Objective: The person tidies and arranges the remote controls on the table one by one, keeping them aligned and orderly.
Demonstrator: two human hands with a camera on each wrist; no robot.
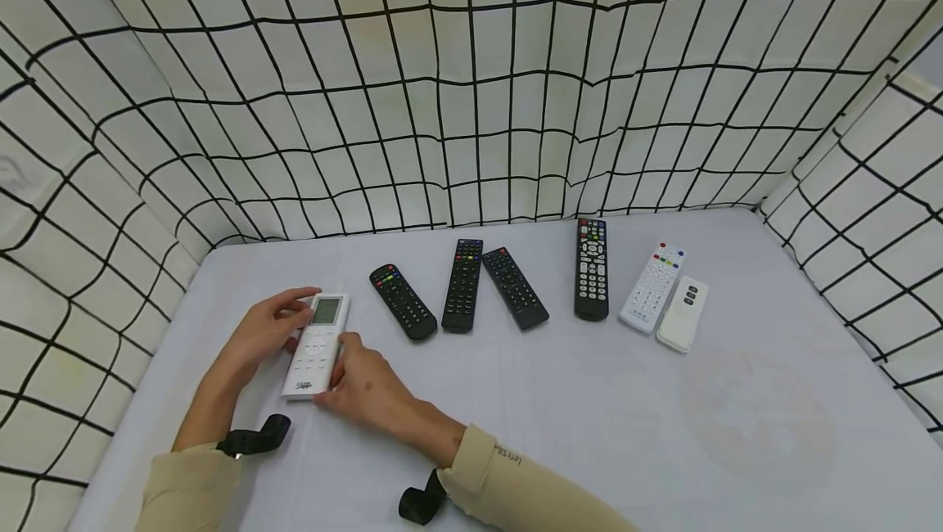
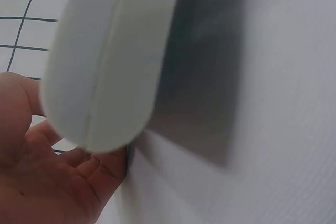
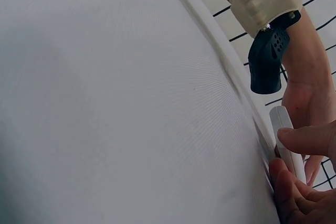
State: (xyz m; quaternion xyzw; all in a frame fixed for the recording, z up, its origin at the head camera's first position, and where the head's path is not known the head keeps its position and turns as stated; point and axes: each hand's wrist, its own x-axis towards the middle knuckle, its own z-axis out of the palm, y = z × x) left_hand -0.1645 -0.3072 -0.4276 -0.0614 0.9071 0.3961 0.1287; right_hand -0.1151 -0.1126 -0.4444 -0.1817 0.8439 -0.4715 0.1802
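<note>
White walls lined with a black grid (image 1: 501, 114) fill the upper half of the frame. Below them, a white cloth-covered surface (image 1: 516, 409) spreads across the lower half. Two beige sleeves (image 1: 541, 483) reach in from the bottom edge. From them come a person's bare hands: the left grip (image 1: 261, 331) at left of centre, the right grip (image 1: 372, 385) just below and to its right. Both are closed on one thing, a white remote (image 1: 314, 356) at the left of the frame.

The remote is probably light, stiff and smooth, a little slippery, with its screen the most fragile part. The long side edges look like the best hold, clear of screen and buttons. It lies between the two grips: the left curls about its upper left edge, the right pinches its lower right side. The left wrist view shows its rounded end tilted, casting a shadow on the cloth.

Four black remotes (image 1: 592, 270) stand apart across the middle, then two slimmer white ones (image 1: 652, 286) at right of centre. Smallest are a black wrist device (image 1: 261, 435) on each arm and the grey screen (image 1: 326, 311).
</note>
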